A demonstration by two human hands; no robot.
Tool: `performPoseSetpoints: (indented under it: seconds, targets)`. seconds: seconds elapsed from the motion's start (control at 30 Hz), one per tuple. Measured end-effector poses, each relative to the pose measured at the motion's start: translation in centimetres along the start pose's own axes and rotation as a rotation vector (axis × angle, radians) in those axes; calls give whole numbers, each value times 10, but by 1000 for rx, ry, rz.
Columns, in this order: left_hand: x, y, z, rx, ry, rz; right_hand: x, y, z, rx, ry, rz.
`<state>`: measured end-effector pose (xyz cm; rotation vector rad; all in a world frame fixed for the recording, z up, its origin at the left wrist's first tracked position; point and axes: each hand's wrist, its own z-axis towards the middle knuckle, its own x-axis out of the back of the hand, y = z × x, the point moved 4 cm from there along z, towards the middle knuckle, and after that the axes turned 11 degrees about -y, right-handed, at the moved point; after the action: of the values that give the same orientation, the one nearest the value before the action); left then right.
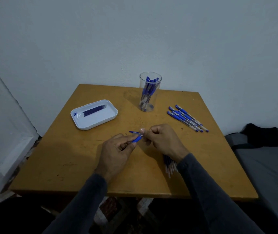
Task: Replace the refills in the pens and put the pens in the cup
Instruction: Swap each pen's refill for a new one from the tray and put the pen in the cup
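While both hands are meeting just in front of the clear plastic cup [150, 92] of blue pens, the left hand [118, 151] is pinching a blue-gripped pen piece [136, 140] and the right hand [162, 139] is curling its fingers round the other end. Right of the cup, loose blue-capped pens [186, 118] are lying on the wooden table [67, 157]; left of it, a white tray [108, 118] is holding dark blue refills [93, 110].
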<state>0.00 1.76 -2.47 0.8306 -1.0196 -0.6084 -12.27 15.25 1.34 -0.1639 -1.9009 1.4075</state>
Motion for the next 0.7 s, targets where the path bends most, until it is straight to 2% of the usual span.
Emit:
performPoseSetpoints:
  seconds: [0.17,0.37,0.57,0.7]
  targets:
    - [0,1,0,-14,8,0,-1,2,-2,58,-97,192]
    - [1,-2,0,26,16,-25,-2,5,1,-11,-24,32]
    - [-1,-1,0,12,2,-40,-2,9,-1,40,-39,260]
    - [0,2,0,7,15,-18,-8,11,2,-11,31,279]
